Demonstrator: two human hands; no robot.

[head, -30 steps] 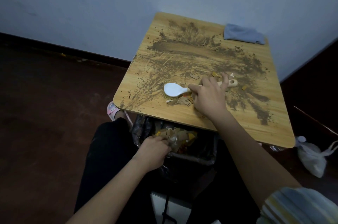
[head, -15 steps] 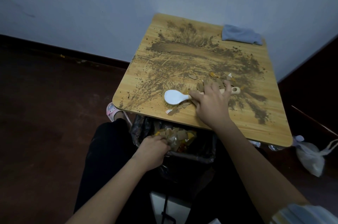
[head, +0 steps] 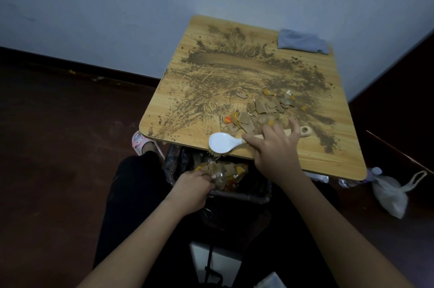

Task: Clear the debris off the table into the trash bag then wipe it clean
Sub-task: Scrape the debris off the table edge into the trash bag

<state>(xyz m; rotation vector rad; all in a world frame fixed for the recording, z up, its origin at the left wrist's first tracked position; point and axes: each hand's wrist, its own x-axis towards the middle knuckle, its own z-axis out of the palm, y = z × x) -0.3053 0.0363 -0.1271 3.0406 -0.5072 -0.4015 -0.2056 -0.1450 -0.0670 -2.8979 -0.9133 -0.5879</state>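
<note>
Head view, nearest first: two bare forearms reach forward over dark trousers. The left hand (head: 191, 185) grips the near rim of the black trash bag (head: 246, 196), its fingers curled over the edge; the bag hangs open just below the near edge of the wooden surface (head: 328, 158) and holds brown and orange scraps (head: 225, 171). The right hand (head: 274, 149) holds a brush (head: 225, 143) by its wooden handle, fingers wrapped around it, the handle's end with a hole sticking out past the hand to the right. The brush's white head sits at the near edge of the surface, its bristles partly over the bag's opening. Just beyond the hand lies a pile of cardboard pieces (head: 263, 111) mixed with a few orange and white bits. Brown dirt (head: 234, 76) is smeared in streaks across most of the surface. A grey cloth (head: 303, 41) lies crumpled at the far right corner, against the pale wall. A white plastic bag (head: 391, 191) rests on the dark floor to the right.
</note>
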